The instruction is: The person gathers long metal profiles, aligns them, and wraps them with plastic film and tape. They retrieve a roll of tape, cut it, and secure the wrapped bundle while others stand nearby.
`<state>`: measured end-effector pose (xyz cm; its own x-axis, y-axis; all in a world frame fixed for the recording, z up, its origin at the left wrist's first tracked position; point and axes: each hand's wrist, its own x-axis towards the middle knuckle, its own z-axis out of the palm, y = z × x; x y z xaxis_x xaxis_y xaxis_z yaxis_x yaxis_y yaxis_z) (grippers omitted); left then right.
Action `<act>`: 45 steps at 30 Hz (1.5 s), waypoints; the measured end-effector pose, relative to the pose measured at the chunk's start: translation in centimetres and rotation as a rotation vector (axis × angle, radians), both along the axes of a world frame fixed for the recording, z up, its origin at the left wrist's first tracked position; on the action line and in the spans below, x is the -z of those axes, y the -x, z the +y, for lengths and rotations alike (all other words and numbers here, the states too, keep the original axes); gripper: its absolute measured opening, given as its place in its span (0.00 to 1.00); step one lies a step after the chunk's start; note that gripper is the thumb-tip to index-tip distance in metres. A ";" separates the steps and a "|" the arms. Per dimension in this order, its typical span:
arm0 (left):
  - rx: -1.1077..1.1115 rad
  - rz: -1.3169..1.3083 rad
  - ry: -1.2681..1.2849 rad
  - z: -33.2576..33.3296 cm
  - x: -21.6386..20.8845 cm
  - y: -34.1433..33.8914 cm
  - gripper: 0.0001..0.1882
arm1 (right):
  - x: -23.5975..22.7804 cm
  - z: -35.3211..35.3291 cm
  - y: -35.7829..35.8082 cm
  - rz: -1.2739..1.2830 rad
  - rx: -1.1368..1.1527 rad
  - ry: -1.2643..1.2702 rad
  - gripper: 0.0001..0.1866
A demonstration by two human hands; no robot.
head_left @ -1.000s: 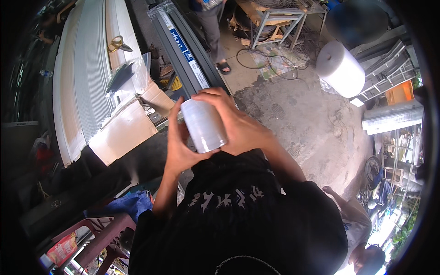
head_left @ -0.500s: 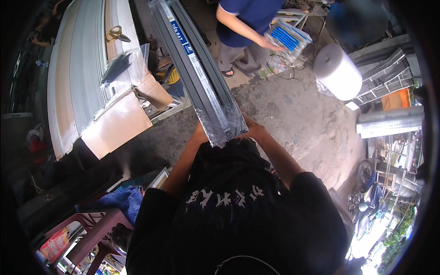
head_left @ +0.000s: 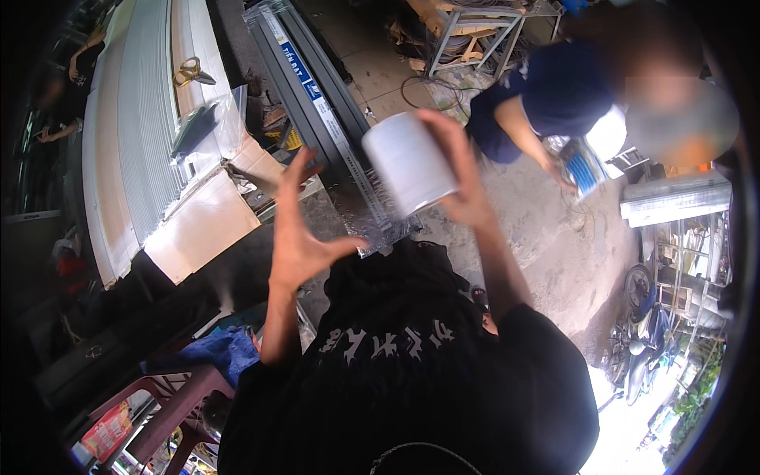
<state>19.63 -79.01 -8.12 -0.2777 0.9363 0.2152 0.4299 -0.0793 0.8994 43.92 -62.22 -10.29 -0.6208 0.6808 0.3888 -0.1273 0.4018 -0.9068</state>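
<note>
My right hand [head_left: 461,170] grips a thick white roll [head_left: 410,162] at its right side, a little blurred by motion. The roll is held over the right side of a long bundle of dark grey profiles [head_left: 305,107]. Clear plastic film covers the bundle's near end, and a blue and white label strip runs along its top. My left hand [head_left: 301,226] is raised with thumb and fingers spread, over the bundle's left edge near that wrapped end. Nothing is in it. Part of the bundle is hidden behind the roll.
At right a co-worker in dark blue [head_left: 570,91] bends over, holding a blue and clear packet [head_left: 584,170]. Long pale panels [head_left: 146,119] with scissors [head_left: 192,73] on them lie at left. A maroon plastic stool [head_left: 186,404] stands near left, a motorbike [head_left: 641,340] far right.
Both hands have left the bundle's near end. My right hand now holds the white roll; my left has risen and opened. The co-worker has moved right and bent down with the packet.
</note>
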 end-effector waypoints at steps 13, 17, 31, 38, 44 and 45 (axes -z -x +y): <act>0.050 -0.255 0.291 -5.4 14.0 3.0 0.61 | 6.9 1.0 -1.8 -0.597 -0.130 -0.058 0.50; 0.201 -0.417 0.321 -0.9 22.7 -2.5 0.41 | 14.2 -0.7 0.2 -0.569 -0.317 -0.259 0.54; -0.045 -0.104 0.127 -3.0 0.9 0.2 0.60 | -2.1 2.9 -2.8 -0.192 -0.196 -0.038 0.63; -0.028 0.183 0.208 -4.3 -4.3 0.8 0.66 | -6.3 -1.1 2.8 -0.257 -0.412 -0.236 0.56; 0.093 0.109 0.437 -7.5 10.4 4.3 0.66 | 5.4 3.9 -2.5 -0.584 -0.190 0.163 0.50; 0.073 0.206 0.471 -6.3 13.7 3.0 0.66 | 7.8 3.3 -2.0 -0.586 -0.255 -0.050 0.52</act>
<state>16.65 -85.33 -21.83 -0.2039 0.9602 -0.1910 0.6105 0.2772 0.7419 45.92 -58.90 -18.08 -0.8800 0.4736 -0.0369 0.2871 0.4682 -0.8357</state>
